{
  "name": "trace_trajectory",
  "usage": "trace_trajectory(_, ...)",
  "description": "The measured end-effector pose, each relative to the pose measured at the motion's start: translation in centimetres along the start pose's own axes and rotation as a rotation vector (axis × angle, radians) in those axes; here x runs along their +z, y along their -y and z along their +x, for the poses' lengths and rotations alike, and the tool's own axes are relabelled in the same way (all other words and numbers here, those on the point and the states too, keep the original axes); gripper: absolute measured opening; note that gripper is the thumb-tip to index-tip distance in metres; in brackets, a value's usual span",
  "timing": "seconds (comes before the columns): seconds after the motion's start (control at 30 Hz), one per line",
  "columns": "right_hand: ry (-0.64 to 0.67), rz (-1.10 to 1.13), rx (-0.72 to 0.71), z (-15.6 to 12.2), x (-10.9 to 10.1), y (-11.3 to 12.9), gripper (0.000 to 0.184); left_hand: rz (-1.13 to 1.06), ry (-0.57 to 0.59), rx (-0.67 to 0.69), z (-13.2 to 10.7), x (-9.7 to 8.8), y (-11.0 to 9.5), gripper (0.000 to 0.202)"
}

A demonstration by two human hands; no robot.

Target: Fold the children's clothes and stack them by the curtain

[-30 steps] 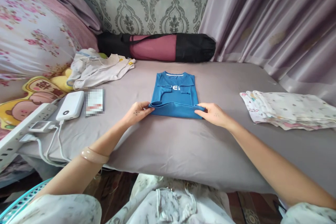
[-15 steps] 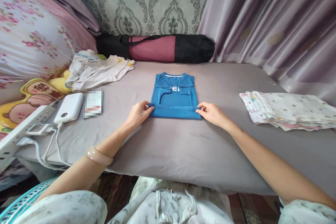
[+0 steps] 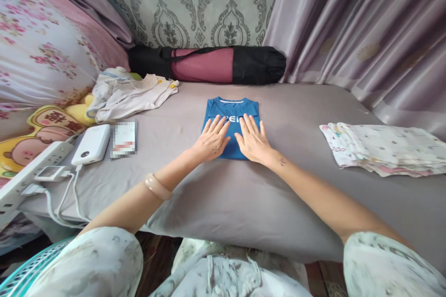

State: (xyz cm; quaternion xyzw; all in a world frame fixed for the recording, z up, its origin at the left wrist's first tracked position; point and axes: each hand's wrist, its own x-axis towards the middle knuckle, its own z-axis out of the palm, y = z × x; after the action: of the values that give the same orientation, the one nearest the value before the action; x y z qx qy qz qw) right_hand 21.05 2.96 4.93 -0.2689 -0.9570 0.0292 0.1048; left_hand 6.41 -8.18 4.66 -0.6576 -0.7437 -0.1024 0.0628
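A blue shirt (image 3: 231,148) lies folded into a near-rectangle on the grey sheet (image 3: 223,204), its neckline facing away from me and part of its white lettering showing. Flat on its left half rests my left hand (image 3: 212,141), palm down with the fingers stretched forward. My right hand (image 3: 255,143) lies the same way on the right half, thumb pointing inward. Neither hand grips the cloth. Both hands cover the folded sleeves and much of the shirt's lower part.
Folded patterned cloths (image 3: 386,146) are stacked on the right. On the left lie pale garments (image 3: 135,95), a white power bank (image 3: 91,144) with cables and a power strip (image 3: 38,171). A long black and maroon bag (image 3: 202,65) lies along the wall.
Both hands have let go of the shirt's near folded edge. They have moved inward and forward and now lie flat on top of it.
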Motion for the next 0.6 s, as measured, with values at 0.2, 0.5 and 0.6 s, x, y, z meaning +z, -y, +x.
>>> trace_trajectory(0.2,0.025,-0.047,-0.046,0.7,2.3,0.5,0.061,0.073,0.065,-0.002,0.5,2.4,0.1,0.058)
trace_trajectory(0.5,0.009,-0.032,-0.062,0.5,2.7,0.4,0.060,0.063,0.085,-0.010,0.4,2.4,-0.1,0.057)
trace_trajectory(0.6,-0.005,-0.015,-0.058,0.5,2.0,0.1,0.060,0.044,0.067,-0.020,0.2,1.8,0.2,0.060)
